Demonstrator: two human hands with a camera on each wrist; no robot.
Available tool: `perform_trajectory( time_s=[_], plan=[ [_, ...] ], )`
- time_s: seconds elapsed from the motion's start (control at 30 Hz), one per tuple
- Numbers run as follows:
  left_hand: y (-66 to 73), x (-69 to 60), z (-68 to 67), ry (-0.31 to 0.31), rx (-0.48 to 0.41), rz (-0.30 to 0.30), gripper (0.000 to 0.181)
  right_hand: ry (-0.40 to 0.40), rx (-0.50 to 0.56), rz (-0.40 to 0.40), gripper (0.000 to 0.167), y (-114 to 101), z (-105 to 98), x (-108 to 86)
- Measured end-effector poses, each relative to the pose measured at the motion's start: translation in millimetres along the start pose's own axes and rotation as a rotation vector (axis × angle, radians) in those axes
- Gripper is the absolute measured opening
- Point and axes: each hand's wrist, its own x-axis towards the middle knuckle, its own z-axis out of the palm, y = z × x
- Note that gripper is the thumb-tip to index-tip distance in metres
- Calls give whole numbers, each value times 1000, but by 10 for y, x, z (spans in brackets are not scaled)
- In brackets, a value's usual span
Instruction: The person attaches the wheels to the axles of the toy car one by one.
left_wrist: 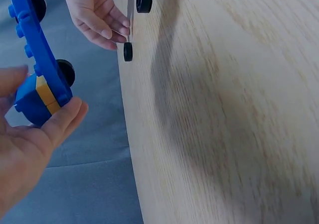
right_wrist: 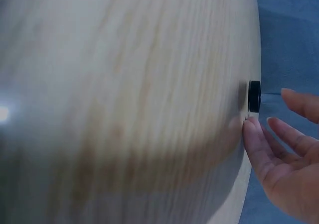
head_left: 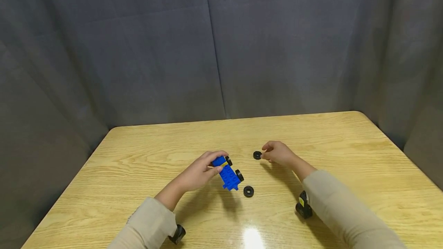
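Observation:
My left hand (head_left: 197,173) pinches a blue toy car (head_left: 228,176) above the table, thumb on one side and fingers on the other. The car is built of studded plastic, with a yellow strip (left_wrist: 46,92) near its held end. Two black wheels (head_left: 239,175) show along its right side; its other side is hidden. To the right, my right hand (head_left: 279,153) reaches beside a loose black tire (head_left: 257,155), fingers spread and loosely bent. In the right wrist view the thumb and fingers stand apart near that tire (right_wrist: 254,96), not closed round it.
A second loose black tire (head_left: 248,191) lies flat on the wooden table (head_left: 145,153), just below the car. Grey curtains (head_left: 155,57) hang behind the table and at both sides. A black camera (head_left: 303,206) is strapped at the right wrist, another (head_left: 178,234) at the left.

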Motion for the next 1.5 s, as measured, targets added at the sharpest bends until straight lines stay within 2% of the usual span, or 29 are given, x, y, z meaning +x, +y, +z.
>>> perform_trajectory(
  time_s=[0.17,0.4,0.6,0.8,1.13,1.33,1.5],
  plan=[
    [4,6,8,7,22,5,39,-17,-41,-3,38,18,13,45],
    [3,14,11,13,9,25,41,-15,-209,-34,40,-5,33,115],
    [-11,-1,1,13,87,26,42,-32,-261,-41,39,-49,73,151],
    [-11,5,-28,22,131,44,37,-33,-354,-86,35,-117,94,173],
    [9,8,-52,-14,141,0,32,-26,-468,-139,23,-123,87,156],
    [7,-7,-44,-41,164,-32,31,-11,-456,-143,22,-88,85,133],
    [15,-25,-46,-13,157,-49,31,-6,-368,-122,24,-54,63,88]
  ],
)
